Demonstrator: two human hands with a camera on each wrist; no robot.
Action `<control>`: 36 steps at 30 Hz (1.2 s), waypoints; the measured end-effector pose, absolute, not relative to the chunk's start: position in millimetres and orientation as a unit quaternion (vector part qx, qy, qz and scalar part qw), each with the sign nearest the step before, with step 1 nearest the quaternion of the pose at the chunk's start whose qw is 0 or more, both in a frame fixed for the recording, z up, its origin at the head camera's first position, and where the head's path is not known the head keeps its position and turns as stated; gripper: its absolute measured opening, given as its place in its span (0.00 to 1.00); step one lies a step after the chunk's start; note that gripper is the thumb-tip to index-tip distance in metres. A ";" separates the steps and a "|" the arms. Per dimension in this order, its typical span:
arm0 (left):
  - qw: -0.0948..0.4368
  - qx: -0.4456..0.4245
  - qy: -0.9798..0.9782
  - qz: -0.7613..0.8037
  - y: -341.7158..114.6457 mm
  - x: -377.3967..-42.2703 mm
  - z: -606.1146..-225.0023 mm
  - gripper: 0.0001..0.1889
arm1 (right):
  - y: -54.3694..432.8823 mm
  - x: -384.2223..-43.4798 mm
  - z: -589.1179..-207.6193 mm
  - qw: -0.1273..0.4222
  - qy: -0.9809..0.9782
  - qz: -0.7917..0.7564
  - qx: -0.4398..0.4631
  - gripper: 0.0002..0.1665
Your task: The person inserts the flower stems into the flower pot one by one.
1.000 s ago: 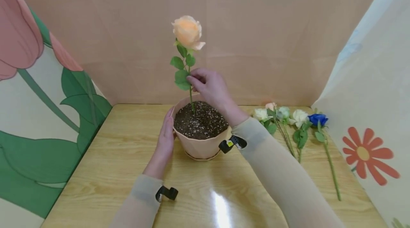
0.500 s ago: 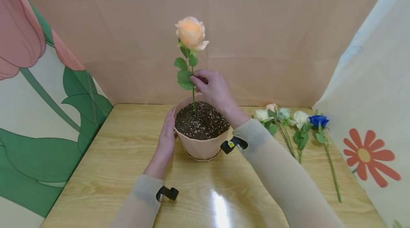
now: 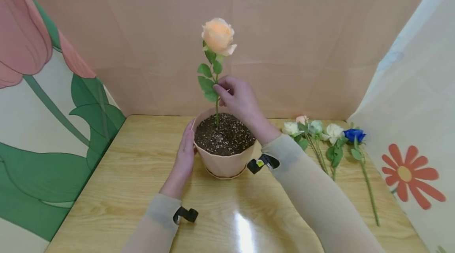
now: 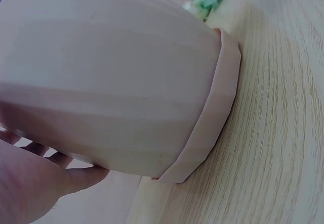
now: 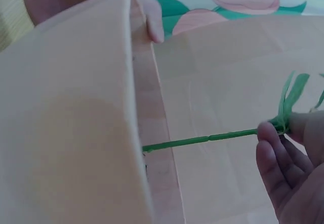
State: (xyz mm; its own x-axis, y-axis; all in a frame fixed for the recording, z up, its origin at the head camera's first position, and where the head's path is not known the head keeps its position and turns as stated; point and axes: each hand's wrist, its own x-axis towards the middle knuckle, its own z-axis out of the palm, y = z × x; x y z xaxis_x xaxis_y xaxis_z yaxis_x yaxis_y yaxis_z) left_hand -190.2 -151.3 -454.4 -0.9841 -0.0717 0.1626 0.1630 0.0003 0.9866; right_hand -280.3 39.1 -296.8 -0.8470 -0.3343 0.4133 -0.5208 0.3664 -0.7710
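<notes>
A peach rose [image 3: 218, 36] stands upright, the lower end of its green stem in the dark soil [image 3: 227, 138] of a pale pink flowerpot [image 3: 224, 163]. My right hand [image 3: 241, 99] pinches the stem between thumb and fingertips, just below the leaves. In the right wrist view, the bare stem [image 5: 202, 139] runs from the pot's rim to those fingers. My left hand [image 3: 185, 150] rests against the pot's left side, its fingers fairly straight along the wall. The left wrist view shows that hand's thumb [image 4: 86, 178] touching the pot.
On the wooden table [image 3: 124, 174], a white rose [image 3: 333, 132], a blue rose [image 3: 354, 135] and other pale roses lie to the right. The pot sits on a saucer [image 4: 212, 118]. A pink backdrop [image 3: 170, 47] rises behind, with printed panels on both sides.
The peach rose's bloom has shifted a little rightward in the head view, and its stem stands straighter. My right hand has moved slightly right with it. The left hand stays on the pot.
</notes>
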 end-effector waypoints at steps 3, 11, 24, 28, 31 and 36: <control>0.083 -0.029 -0.701 -0.707 -151.7 -189.6 -454.9 0.33 | 39.9 -279.9 -298.7 0.058 -0.807 0.520 0.274 0.11; 0.085 -0.031 -0.695 -0.714 -155.5 -188.9 -457.7 0.34 | 40.1 -280.2 -309.6 0.031 -0.808 0.500 0.311 0.11; 0.074 -0.024 -0.703 -0.707 -154.5 -189.0 -470.2 0.33 | 47.8 -284.1 -330.7 0.074 -0.813 0.482 0.318 0.08; 0.077 -0.027 -0.705 -0.704 -154.1 -191.6 -471.1 0.34 | 45.9 -284.9 -331.3 0.095 -0.819 0.467 0.320 0.09; 0.082 -0.034 -0.702 -0.707 -154.6 -194.8 -469.6 0.34 | 44.0 -284.9 -326.0 0.107 -0.819 0.466 0.316 0.09; 0.088 -0.034 -0.696 -0.712 -155.4 -198.9 -468.6 0.35 | 40.2 -285.9 -316.5 0.108 -0.822 0.458 0.320 0.09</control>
State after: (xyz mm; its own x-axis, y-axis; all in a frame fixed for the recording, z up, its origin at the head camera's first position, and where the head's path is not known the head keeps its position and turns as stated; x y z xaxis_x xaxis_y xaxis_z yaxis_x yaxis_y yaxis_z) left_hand -198.9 -155.4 -468.6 -0.9821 -0.0780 0.1712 0.1729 -0.0154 0.9848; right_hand -285.9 40.2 -316.5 -0.7722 -0.4271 0.4704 -0.6248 0.3760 -0.6843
